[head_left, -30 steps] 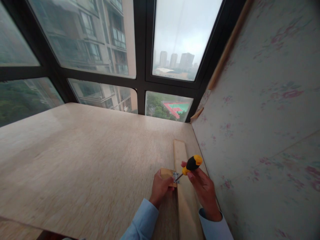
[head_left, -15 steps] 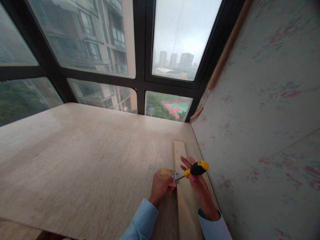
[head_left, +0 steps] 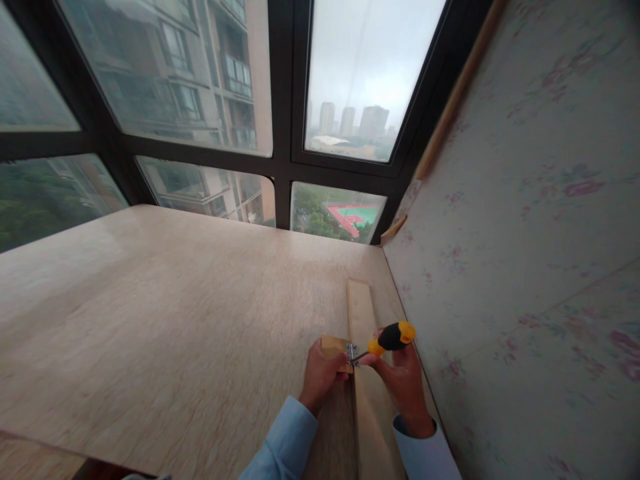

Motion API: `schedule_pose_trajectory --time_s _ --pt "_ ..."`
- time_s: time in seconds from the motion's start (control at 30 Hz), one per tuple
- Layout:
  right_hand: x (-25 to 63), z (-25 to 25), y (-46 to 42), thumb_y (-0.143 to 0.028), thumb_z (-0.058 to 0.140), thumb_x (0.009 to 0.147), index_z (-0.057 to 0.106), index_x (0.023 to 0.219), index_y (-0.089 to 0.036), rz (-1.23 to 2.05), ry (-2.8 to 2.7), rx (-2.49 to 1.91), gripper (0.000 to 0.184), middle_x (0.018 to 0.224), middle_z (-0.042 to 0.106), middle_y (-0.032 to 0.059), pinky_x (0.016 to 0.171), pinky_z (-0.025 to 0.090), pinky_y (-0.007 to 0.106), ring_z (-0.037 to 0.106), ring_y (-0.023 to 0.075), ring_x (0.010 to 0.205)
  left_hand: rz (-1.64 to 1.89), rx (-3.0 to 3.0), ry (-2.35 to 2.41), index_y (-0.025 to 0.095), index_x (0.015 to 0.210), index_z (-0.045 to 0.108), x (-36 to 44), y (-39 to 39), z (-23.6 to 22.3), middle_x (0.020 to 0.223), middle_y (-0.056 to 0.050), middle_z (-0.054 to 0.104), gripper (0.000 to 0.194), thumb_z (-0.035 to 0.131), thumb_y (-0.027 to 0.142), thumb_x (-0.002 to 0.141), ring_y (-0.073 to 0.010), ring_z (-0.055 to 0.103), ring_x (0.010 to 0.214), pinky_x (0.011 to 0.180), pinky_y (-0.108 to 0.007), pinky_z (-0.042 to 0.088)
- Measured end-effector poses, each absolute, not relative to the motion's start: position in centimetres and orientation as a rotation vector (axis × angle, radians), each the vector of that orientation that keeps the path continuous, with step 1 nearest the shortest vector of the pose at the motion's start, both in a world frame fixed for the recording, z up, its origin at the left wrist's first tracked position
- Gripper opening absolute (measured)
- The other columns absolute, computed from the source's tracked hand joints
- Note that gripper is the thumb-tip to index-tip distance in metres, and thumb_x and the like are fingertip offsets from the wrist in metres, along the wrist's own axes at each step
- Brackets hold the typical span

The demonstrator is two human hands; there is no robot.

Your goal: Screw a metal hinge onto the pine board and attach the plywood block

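My left hand is closed round a small wooden block, its thumb lying by a metal hinge. The hinge spans the seam between the block and a long wooden board. In my right hand is a yellow and black screwdriver, tilted with its handle up to the right. The screwdriver's tip meets the lower part of the hinge. Any screw under the tip is too small to make out.
The board lies on a beige marble-look sill. A flowered papered wall rises close on the right of my right hand. Dark window frames stand along the back. A peeling strip sticks out at the far corner.
My right hand spread its fingers and then closed them again round the screwdriver, whose handle has swung a little right and down. My left hand has stayed in place.
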State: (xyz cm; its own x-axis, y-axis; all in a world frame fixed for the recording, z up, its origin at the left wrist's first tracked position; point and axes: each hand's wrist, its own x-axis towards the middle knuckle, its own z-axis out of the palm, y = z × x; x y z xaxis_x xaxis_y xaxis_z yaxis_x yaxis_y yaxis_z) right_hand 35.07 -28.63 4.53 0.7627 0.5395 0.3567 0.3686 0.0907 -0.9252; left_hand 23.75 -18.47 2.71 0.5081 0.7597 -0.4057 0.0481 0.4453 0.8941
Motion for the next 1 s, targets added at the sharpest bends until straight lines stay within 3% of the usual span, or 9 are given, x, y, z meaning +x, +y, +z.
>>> schedule_pose_trajectory --time_s 0.07,0.2,0.43,0.63,0.8,0.87,1.0 --pt "35.0 4.6 -28.7 -0.056 0.082 0.066 0.066 0.101 -0.023 0.189 -0.814 -1.502 0.051 0.100 0.071 0.0084 0.091 0.051 0.045 0.065 0.0289 0.098 0.533 1.022 0.953 0.011 0.090 0.061 23.8 -18.4 2.6 0.077 -0.006 0.073 0.024 0.069 0.010 0.068 -0.0200 0.070 0.061 0.043 -0.024 0.054" --pt "34.9 5.5 -28.6 -0.060 0.061 0.087 0.055 0.132 -0.030 0.475 -0.852 -1.255 0.055 0.138 0.058 0.0102 0.102 0.045 0.049 0.058 0.0292 0.121 0.543 1.006 0.934 0.012 0.087 0.061 23.8 -18.5 2.4 0.074 -0.005 0.072 0.022 0.069 0.011 0.067 -0.0198 0.069 0.058 0.043 -0.025 0.054" --pt "35.2 6.2 -28.2 -0.052 0.069 0.083 0.060 0.132 -0.036 0.728 -0.799 -0.934 0.052 0.149 0.051 0.0039 0.119 0.027 0.056 0.037 0.0288 0.144 0.544 1.003 0.951 0.012 0.089 0.061 23.9 -18.5 2.4 0.076 -0.005 0.072 0.023 0.068 0.012 0.067 -0.0203 0.069 0.061 0.043 -0.026 0.054" --pt "35.0 5.9 -28.7 -0.048 0.058 0.093 0.060 0.133 -0.032 0.619 -0.801 -1.144 0.043 0.145 0.055 0.0062 0.116 0.034 0.053 0.048 0.0297 0.136 0.546 0.998 0.942 0.011 0.090 0.062 23.9 -18.5 2.5 0.076 -0.006 0.072 0.025 0.068 0.010 0.066 -0.0213 0.070 0.061 0.042 -0.025 0.054" --pt "34.7 6.4 -29.0 -0.045 0.065 0.090 0.072 0.111 -0.024 0.407 -0.815 -1.390 0.031 0.117 0.074 0.0091 0.101 0.051 0.044 0.066 0.0290 0.113 0.546 0.985 0.962 0.011 0.089 0.061 23.9 -18.5 2.6 0.073 -0.005 0.072 0.025 0.069 0.009 0.066 -0.0206 0.069 0.059 0.042 -0.026 0.055" --pt "34.4 6.6 -28.9 -0.045 0.063 0.091 0.069 0.117 -0.026 0.413 -0.851 -1.350 0.032 0.123 0.071 0.0090 0.098 0.053 0.041 0.067 0.0274 0.113 0.544 0.991 0.960 0.011 0.089 0.061 23.9 -18.5 2.6 0.073 -0.005 0.072 0.024 0.069 0.010 0.066 -0.0201 0.069 0.058 0.042 -0.026 0.054" --pt "34.0 6.6 -28.9 -0.044 0.056 0.095 0.057 0.135 -0.029 0.505 -0.939 -1.307 0.043 0.137 0.062 0.0093 0.107 0.046 0.045 0.060 0.0261 0.125 0.548 1.030 0.947 0.011 0.088 0.061 23.9 -18.5 2.6 0.073 -0.004 0.072 0.022 0.068 0.011 0.067 -0.0192 0.069 0.059 0.042 -0.024 0.054"
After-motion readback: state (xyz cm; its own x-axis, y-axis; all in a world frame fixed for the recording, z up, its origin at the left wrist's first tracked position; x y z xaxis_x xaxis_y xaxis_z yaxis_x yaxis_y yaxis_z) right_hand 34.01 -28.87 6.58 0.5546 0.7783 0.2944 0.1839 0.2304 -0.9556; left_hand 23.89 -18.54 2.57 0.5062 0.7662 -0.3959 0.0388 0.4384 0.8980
